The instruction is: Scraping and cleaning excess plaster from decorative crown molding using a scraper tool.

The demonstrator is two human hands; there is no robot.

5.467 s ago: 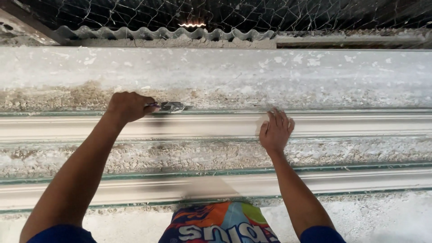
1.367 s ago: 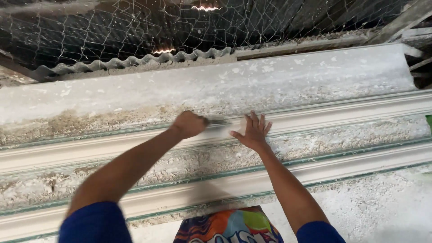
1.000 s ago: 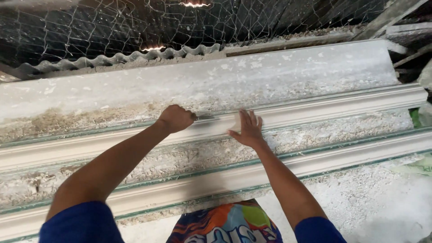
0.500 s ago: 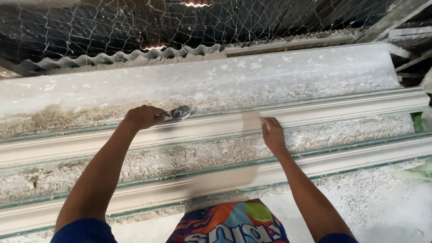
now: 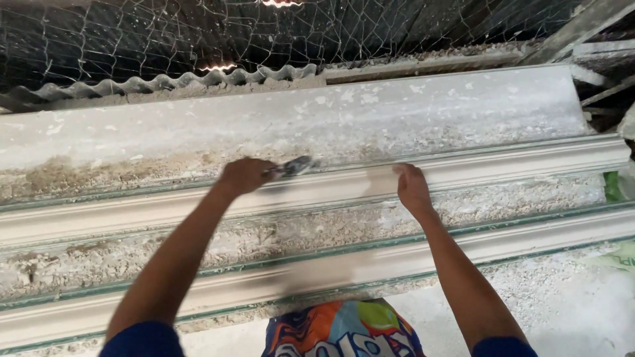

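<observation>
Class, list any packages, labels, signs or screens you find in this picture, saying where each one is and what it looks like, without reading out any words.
Printed cloth: bottom centre, between the person's arms; orange, blue and green with white lettering.
Green object: right edge, beside the mouldings; too cropped to tell if it is a package.
No signs or screens.

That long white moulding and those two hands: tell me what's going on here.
A person leans over a long white plaster moulding on a crumb-strewn bench. The left hand holds a small scraper against the moulding's upper edge. The right hand presses flat on the moulding further along. A second moulding lies nearer the person.
</observation>
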